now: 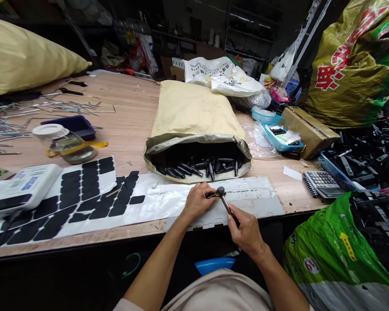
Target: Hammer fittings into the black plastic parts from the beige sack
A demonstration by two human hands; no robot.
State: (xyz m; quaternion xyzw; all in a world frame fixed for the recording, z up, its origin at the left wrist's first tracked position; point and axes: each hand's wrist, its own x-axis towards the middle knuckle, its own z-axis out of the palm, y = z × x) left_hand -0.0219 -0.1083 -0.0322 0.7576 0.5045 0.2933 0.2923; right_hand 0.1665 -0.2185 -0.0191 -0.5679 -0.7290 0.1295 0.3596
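My left hand [199, 198] is closed at the front of the table, pinching a small dark cylindrical part [210, 195] between thumb and fingers. A metal tool with a rounded head [226, 204], which looks like a ratchet wrench, is gripped in my right hand [245, 226]. Its head meets or overlaps the end of the dark part; whether they are joined I cannot tell. Both hands are over a grey-white board [262, 205]. Just beyond them, an open cream sack [194, 108] lies on its side with several black cylindrical parts [189, 168] in its mouth.
White sheets with black pads [119, 202] and a white device [27, 188] lie left. A lidded jar [73, 149] stands behind, near metal rods [3, 123]. To the right are a calculator [324, 183], blue baskets [283, 140], a cardboard box [307, 129] and a full green bag [324, 246].
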